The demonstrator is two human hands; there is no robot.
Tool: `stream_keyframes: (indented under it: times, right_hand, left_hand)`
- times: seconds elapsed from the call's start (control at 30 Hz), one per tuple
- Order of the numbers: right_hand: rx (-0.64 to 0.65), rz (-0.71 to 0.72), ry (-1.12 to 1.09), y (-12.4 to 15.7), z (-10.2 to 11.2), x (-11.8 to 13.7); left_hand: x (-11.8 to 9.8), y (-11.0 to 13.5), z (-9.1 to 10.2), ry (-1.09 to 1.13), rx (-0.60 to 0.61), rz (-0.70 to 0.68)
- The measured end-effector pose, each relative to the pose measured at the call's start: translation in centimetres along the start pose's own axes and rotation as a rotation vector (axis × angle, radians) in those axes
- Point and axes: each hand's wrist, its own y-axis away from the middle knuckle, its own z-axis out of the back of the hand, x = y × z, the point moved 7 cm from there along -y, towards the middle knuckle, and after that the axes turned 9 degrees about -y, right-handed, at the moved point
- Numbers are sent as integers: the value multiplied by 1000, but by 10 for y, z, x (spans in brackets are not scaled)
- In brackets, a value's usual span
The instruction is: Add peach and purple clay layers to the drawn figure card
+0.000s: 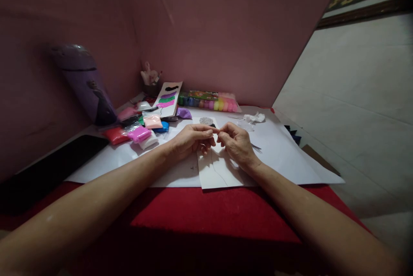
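My left hand [193,137] and my right hand [237,140] meet fingertip to fingertip above a white card [211,168]. The left index finger stretches toward the right hand, its thumb pressed alongside and the other fingers curled. My right hand is closed in a pinch at the left index fingertip. Whatever lies between the fingers is too small to make out. On the card, a thin curved line runs down below the hands, and a grey textured patch [206,121] shows beyond them with a dark patch beside it.
Bagged colored clay, including a pink packet [139,134] and a red packet [116,135], lies left. Behind stand a color-swatched card [167,100] and a multicolored pack [209,101]. Crumpled white tissue [254,117] lies right. A purple case [88,86] leans left, above a black slab [64,162].
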Motion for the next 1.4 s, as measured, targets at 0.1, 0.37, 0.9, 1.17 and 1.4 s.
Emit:
stream_keyframes:
  times: [0.1, 0.37, 0.9, 1.17, 1.4]
  right_hand:
    - [-35, -3, 55, 0, 3, 2]
    - [-101, -87, -74, -3, 6, -12]
    - [45, 38, -65, 3, -6, -1]
    - [34, 22, 80, 3, -6, 2]
    - [-2, 43, 165, 3, 0, 11]
  left_hand:
    - [2, 1, -1, -22, 4, 4]
    - [-3, 0, 3, 134, 7, -13]
    - [-3, -3, 5, 133, 1, -8]
    - [-2, 0, 5, 7, -41, -25]
    - [-2, 0, 0, -48, -26, -43]
